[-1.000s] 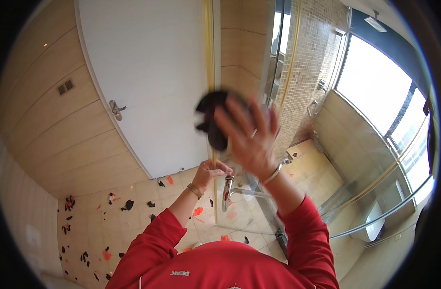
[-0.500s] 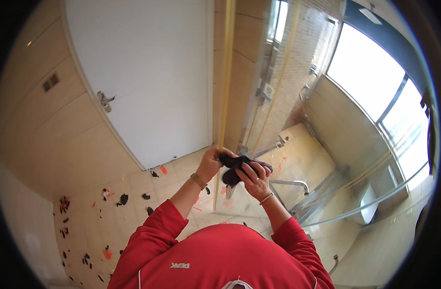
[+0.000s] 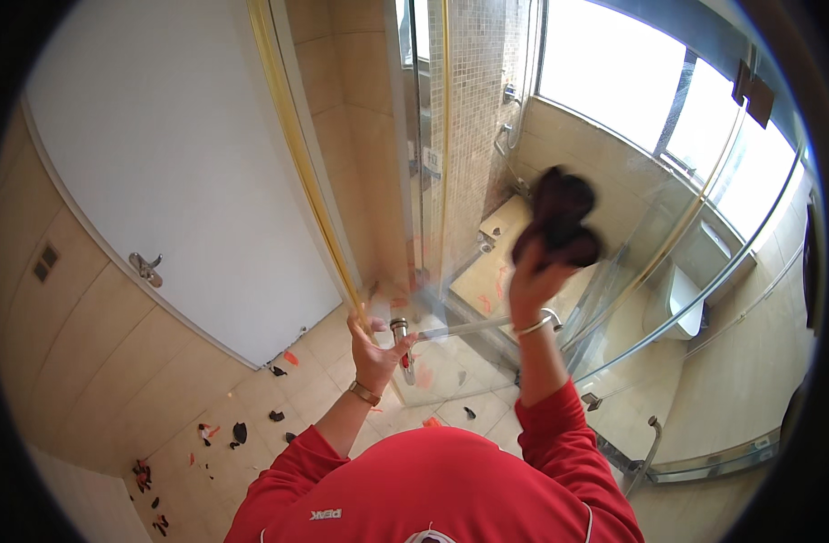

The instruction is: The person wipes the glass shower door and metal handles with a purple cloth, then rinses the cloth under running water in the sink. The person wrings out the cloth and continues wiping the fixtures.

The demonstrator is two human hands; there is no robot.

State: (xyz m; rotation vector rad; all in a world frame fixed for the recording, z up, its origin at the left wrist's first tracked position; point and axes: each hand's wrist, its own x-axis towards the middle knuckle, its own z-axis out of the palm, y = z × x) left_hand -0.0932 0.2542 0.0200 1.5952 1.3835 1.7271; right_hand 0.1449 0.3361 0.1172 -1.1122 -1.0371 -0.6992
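Observation:
My right hand is raised to the right of centre and grips a bunched dark maroon cloth, smeared by motion. The cloth is in front of the clear shower glass; whether it touches the pane cannot be told. Lower and to the left, my left hand holds the gold-trimmed edge of a glass door, thumb reaching to the right. Beside that thumb is a metal door handle. A watch is on my left wrist, a bracelet on my right.
A white door with a lever handle is at the left. Dark and orange scraps litter the tiled floor. Beyond the glass are a bright window, a mosaic wall and a white toilet. A metal bar runs past the door handle.
Both hands were together on the cloth at the door's edge. My right hand has carried the cloth up and right; my left has let go of it and now holds the door edge lower down.

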